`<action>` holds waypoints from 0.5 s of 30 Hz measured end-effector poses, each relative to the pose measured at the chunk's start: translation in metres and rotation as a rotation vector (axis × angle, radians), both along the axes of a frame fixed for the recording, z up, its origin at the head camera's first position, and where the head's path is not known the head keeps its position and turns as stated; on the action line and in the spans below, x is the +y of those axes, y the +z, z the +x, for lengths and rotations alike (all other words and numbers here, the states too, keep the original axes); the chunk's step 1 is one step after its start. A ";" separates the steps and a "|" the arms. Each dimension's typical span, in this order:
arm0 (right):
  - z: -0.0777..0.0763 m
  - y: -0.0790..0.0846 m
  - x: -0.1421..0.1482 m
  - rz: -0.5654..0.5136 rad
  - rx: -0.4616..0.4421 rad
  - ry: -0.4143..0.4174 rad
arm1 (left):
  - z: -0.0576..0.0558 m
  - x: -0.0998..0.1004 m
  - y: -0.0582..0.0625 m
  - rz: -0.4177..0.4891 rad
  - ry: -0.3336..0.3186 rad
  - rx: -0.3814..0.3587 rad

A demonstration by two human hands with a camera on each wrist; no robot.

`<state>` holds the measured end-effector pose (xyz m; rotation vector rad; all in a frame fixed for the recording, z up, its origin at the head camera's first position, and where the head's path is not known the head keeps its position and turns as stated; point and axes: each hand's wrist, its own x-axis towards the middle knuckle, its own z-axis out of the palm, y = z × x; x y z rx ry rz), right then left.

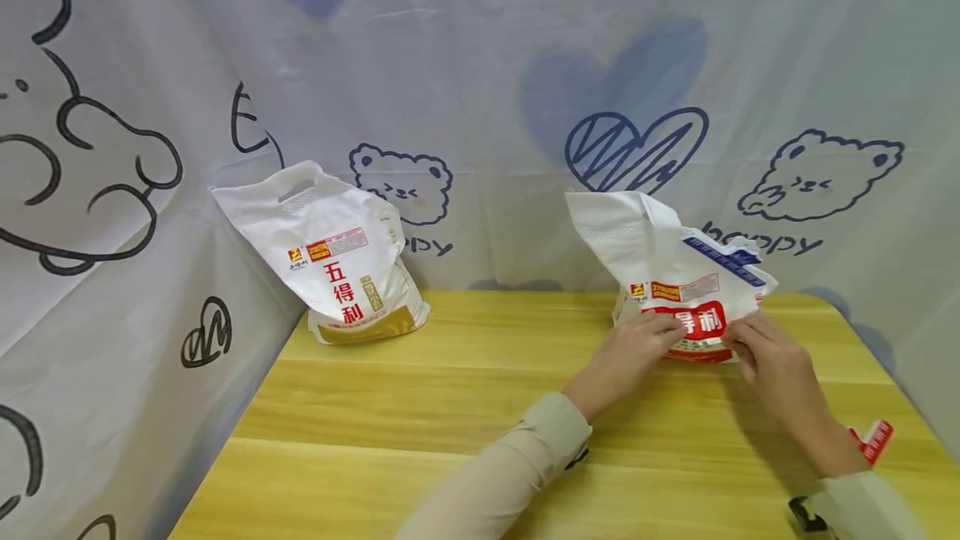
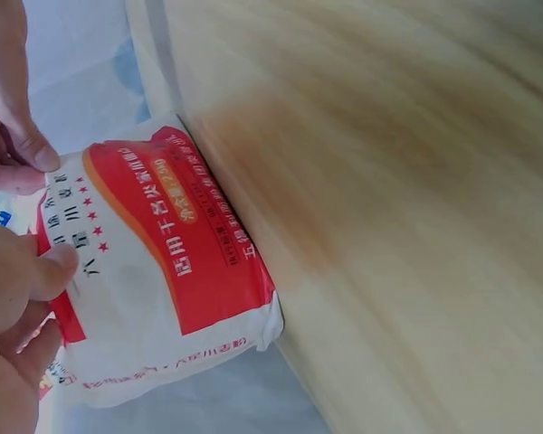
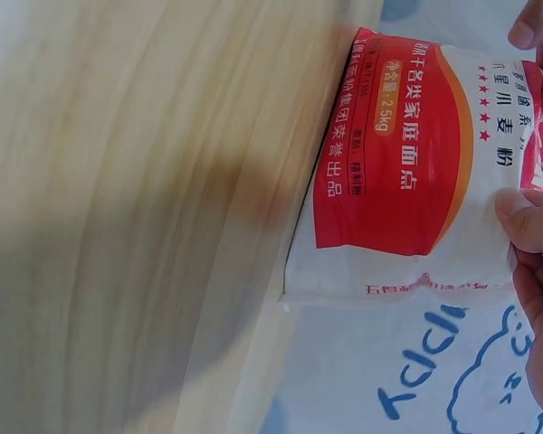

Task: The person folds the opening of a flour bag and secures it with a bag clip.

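A white bag of wheat flour (image 1: 678, 294) with a red label stands at the back right of the table, its top creased and spread out above a blue printed strip. My left hand (image 1: 630, 352) pinches the front of this bag near the left of its red logo. On the right side, my right hand (image 1: 776, 361) grips the bag's front edge between thumb and curled fingers. Both wrist views show the lower front, with its red panel, orange curve and row of stars, below the two thumbs. The bag's back is hidden.
A second white flour bag (image 1: 356, 257), with a handle hole and a gold bottom band, leans against the cloth at the back left. A red piece with white marks (image 1: 876, 442) lies by my right forearm. Printed cloth (image 1: 480, 107) hangs behind the wooden table (image 1: 360, 415).
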<state>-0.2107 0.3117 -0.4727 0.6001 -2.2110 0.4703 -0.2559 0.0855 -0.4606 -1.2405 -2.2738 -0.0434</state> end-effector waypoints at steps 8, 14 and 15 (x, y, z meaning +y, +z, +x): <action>-0.002 -0.002 0.014 0.012 -0.025 -0.093 | -0.002 0.011 0.006 -0.075 -0.016 -0.149; -0.003 -0.002 0.023 -0.006 -0.055 -0.116 | -0.004 0.018 0.007 -0.128 -0.006 -0.232; -0.004 -0.002 0.023 -0.006 -0.057 -0.118 | -0.005 0.019 0.007 -0.130 -0.002 -0.241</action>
